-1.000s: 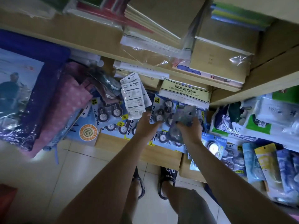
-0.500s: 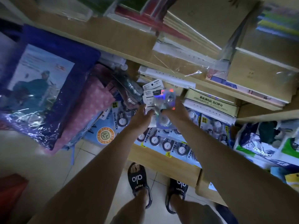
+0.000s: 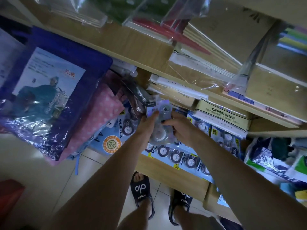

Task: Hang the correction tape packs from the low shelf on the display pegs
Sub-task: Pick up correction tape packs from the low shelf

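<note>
- Nearest in, two black slides (image 3: 141,191) on the tiled floor, directly beneath the outstretched arms.
- Up to the hands: the left hand (image 3: 146,126) clasps the left edge of a correction tape pack (image 3: 162,123), thumb laid along its face.
- The right hand (image 3: 182,128) takes the opposite edge, fingers curled over the front of it.
- The pack itself: a clear blister card, blurred, pale and bluish, with a round tape wheel showing low down and another ring shape near the top; it's upright, held up between both hands, off the shelf.
- Just below and behind the hands, blue "VALUE PACK" cards (image 3: 179,155) lie overlapped on the low shelf (image 3: 167,170), each with rows of dark round tapes.
- Left of the hands, a pink dotted bundle (image 3: 93,128) and a purple wrapped package (image 3: 49,90).
- Beyond the hands, a boxed stack with printed characters (image 3: 222,113), and wrapped paper (image 3: 207,52) on the shelf above.
</note>
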Demonstrator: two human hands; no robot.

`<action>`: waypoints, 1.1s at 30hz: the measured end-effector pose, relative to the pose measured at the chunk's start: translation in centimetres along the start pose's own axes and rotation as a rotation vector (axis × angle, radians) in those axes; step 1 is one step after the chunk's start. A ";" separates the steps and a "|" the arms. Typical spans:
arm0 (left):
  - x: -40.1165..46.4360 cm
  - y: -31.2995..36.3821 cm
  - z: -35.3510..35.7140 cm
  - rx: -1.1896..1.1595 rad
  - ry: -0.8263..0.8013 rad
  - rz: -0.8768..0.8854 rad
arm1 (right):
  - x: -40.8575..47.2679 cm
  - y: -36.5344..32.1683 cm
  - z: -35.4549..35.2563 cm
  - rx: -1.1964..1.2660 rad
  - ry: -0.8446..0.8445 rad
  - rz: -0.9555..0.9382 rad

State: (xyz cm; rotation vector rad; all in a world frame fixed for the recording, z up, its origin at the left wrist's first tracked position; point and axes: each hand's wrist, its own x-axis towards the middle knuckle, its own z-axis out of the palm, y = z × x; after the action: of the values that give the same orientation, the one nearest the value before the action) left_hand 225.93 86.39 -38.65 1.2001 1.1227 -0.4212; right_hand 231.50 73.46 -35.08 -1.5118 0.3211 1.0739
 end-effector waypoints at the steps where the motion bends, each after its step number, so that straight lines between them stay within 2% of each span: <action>1: -1.1 0.7 -0.1 0.033 0.003 0.002 | 0.3 0.1 0.0 -0.010 0.048 -0.009; 4: -2.3 1.8 0.0 0.094 0.001 0.053 | 1.5 0.5 -0.8 0.007 0.202 -0.047; 7: -1.7 1.6 0.0 0.247 0.038 0.139 | 2.2 1.3 -0.8 -0.105 0.223 -0.073; 11: -1.9 1.4 0.2 0.266 0.072 0.164 | 2.6 0.7 0.5 -0.223 0.113 -0.053; 16: -3.1 1.8 -0.4 0.140 0.074 0.243 | 2.2 -0.3 0.5 -0.075 0.041 -0.061; 21: -5.0 3.2 -2.0 0.181 0.082 0.381 | 0.7 -1.8 0.9 0.119 -0.110 -0.037; 25: -4.8 5.7 -3.1 0.207 0.181 0.439 | 1.7 -4.1 2.7 0.110 -0.162 -0.095; 29: -3.0 6.7 -3.8 0.305 0.277 0.332 | 3.4 -5.3 5.1 0.067 -0.182 -0.066; 33: -2.5 6.5 -4.0 0.268 0.280 0.330 | 3.9 -5.3 5.7 0.037 -0.147 -0.019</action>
State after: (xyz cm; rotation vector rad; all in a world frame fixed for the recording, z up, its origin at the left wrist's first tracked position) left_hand 228.08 91.62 -32.96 1.6894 1.0988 -0.1545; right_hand 234.95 81.44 -34.01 -1.3920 0.2229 1.1516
